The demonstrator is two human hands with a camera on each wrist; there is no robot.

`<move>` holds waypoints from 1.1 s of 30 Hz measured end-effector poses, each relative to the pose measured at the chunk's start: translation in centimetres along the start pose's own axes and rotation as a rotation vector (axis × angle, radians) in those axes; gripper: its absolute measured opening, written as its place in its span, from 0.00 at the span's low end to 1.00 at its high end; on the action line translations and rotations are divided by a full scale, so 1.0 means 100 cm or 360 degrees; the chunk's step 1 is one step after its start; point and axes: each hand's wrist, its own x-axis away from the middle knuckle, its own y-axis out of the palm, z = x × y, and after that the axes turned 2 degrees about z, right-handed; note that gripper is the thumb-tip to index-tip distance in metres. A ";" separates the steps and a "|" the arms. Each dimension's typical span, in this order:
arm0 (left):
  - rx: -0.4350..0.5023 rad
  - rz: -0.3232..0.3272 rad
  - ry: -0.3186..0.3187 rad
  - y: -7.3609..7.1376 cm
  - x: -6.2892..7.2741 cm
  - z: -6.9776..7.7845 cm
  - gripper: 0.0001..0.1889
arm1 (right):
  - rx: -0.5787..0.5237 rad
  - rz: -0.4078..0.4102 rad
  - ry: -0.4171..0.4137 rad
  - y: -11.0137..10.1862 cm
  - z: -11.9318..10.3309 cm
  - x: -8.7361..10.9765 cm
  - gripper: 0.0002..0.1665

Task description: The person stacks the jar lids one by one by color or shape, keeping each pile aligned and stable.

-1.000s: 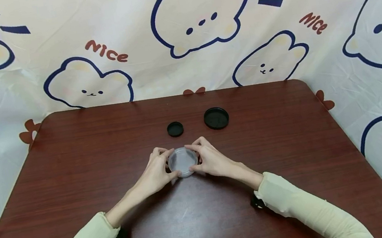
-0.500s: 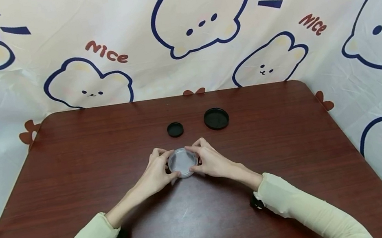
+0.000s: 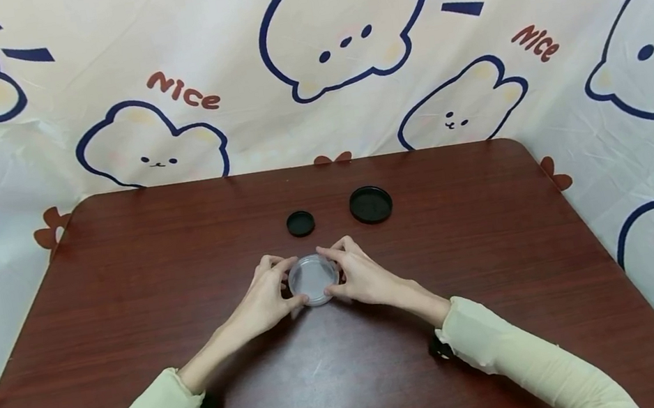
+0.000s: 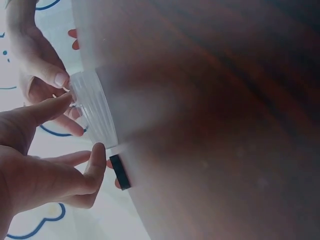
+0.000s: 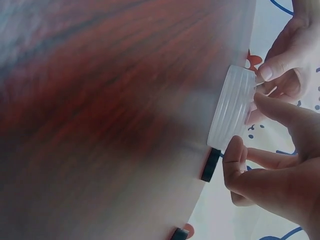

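Note:
A clear, ridged round plastic container (image 3: 314, 281), which looks like stacked dishes from the side, stands on the brown table (image 3: 142, 281) between both hands. On its left side my left hand (image 3: 269, 296) holds the rim between thumb and fingertips. The right hand (image 3: 368, 278) pinches the opposite side in the same way. Both wrist views show the fingertips at the container's upper edge, its ridged wall (image 5: 232, 107) below them. Near the fingers in the right wrist view a thin pale edge (image 5: 272, 91) shows; whether it is a separate lid, I cannot tell.
Beyond the hands lie a small black round lid (image 3: 300, 223) and, to its right, a larger black round lid (image 3: 371, 205). A cartoon-printed cloth (image 3: 303, 130) hangs behind the table's far edge and along its sides.

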 end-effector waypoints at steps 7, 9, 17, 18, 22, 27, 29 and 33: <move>0.0068 0.0047 0.0098 0.001 -0.009 0.004 0.35 | -0.0012 0.0057 0.0004 -0.013 0.010 0.003 0.41; 0.0073 0.0065 0.0127 0.001 -0.014 0.007 0.34 | -0.0005 0.0072 0.0016 -0.018 0.016 0.004 0.40; 0.0183 0.0037 0.0145 0.006 -0.050 0.020 0.33 | 0.0032 0.0197 0.0124 -0.047 0.046 0.003 0.39; 0.0194 0.0021 0.0136 0.007 -0.056 0.021 0.33 | 0.0031 0.0206 0.0142 -0.051 0.050 0.003 0.39; 0.0203 -0.0049 0.0099 0.012 -0.083 0.028 0.34 | 0.0043 0.0237 0.0233 -0.067 0.068 0.001 0.39; 0.0150 -0.0115 0.0080 0.015 -0.112 0.034 0.36 | 0.0070 0.0237 0.0301 -0.085 0.091 -0.007 0.41; 0.0096 -0.0172 0.0040 0.017 -0.123 0.034 0.38 | 0.0074 0.0215 0.0321 -0.090 0.098 -0.011 0.42; 0.0010 -0.0274 -0.0043 0.026 -0.146 0.035 0.42 | 0.0028 0.0159 0.0373 -0.095 0.112 -0.016 0.44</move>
